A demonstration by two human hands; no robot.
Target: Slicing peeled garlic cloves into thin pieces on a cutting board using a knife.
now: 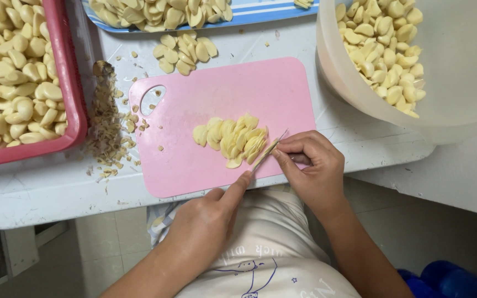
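A pink cutting board (205,94) lies on a white table with a heap of sliced garlic (233,139) on it. My right hand (313,168) grips a small knife (269,150) whose blade rests against the right side of the slices. My left hand (208,218) is at the board's near edge, index finger stretched out and touching the blade near its tip.
A red tray of peeled garlic cloves (75,83) sits at left, a white bowl of cloves (354,94) at right, a blue tray (249,16) at the back. Garlic trimmings (106,129) and loose cloves (183,52) lie beside the board. The table's white front edge (56,204) runs near my lap.
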